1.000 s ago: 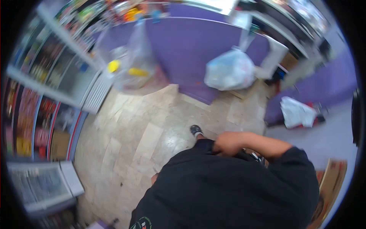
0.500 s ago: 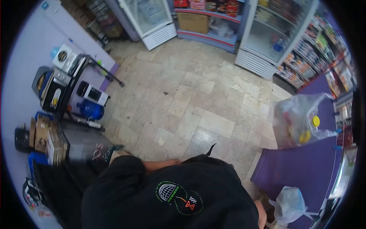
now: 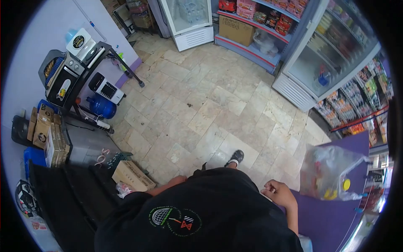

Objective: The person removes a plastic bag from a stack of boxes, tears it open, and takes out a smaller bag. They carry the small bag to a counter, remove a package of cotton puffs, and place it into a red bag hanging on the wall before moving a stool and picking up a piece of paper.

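Observation:
My right hand (image 3: 279, 193) is in front of the purple counter, its fingers curled in. A thin pale edge shows under them, too small to name. To its right, a clear plastic bag (image 3: 308, 172) with red and yellow items inside stands on the counter (image 3: 357, 145). Only a little of my left hand (image 3: 180, 179) shows past my black shirt (image 3: 226, 201); its fingers are hidden. Left of that arm lies a brown cardboard box (image 3: 133, 175), with a crinkled clear wrapper (image 3: 124, 190) near it.
My shoe (image 3: 235, 158) is on the tiled floor (image 3: 189, 126). Glass-door fridges (image 3: 294, 90) and a snack shelf (image 3: 245, 48) line the far side. On the left are a black stand (image 3: 96, 56), a blue water bottle (image 3: 102, 108), a white air cooler (image 3: 107, 89) and stacked boxes (image 3: 54, 138).
My right hand has risen into view from the lower right, and my shoe now shows ahead. The view has shifted, uncovering the cardboard box and mostly hiding the small white bag.

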Available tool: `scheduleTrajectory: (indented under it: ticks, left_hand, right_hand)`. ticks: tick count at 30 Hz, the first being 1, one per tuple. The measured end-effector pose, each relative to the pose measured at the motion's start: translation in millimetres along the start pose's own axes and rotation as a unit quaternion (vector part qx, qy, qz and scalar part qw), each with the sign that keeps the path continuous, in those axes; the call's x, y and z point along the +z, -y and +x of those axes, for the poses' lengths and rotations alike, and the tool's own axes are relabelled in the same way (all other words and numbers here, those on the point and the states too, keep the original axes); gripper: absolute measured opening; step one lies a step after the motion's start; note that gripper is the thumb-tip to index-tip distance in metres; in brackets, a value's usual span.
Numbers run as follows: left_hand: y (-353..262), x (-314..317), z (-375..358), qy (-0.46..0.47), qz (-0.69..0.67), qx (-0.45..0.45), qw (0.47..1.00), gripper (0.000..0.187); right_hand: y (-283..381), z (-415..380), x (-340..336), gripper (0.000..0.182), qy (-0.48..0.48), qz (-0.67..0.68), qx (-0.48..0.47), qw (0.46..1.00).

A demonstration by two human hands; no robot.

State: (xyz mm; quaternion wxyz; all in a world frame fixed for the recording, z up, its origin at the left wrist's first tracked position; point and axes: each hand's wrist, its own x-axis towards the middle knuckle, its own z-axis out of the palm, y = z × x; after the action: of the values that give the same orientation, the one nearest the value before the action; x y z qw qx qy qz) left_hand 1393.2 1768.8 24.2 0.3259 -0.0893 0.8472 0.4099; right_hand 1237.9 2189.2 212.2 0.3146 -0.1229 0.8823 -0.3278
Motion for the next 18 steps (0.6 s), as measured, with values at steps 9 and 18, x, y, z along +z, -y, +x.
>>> scheduleTrajectory:
  ticks: [9,18]
  left_hand:
    - [-112.8,-245.7,74.3,-0.240,0.086,-0.012,0.967,0.042]
    - [-363.3,-481.6,-6.9,-0.189,0.295,0.058,0.935,0.050]
  right_hand:
    - [30.6,247.5,-95.3,0.039,0.101,-0.251,-0.146,0.952]
    - [175.4,454.3,-132.6,0.040,0.142,-0.301,-0.338,0.880]
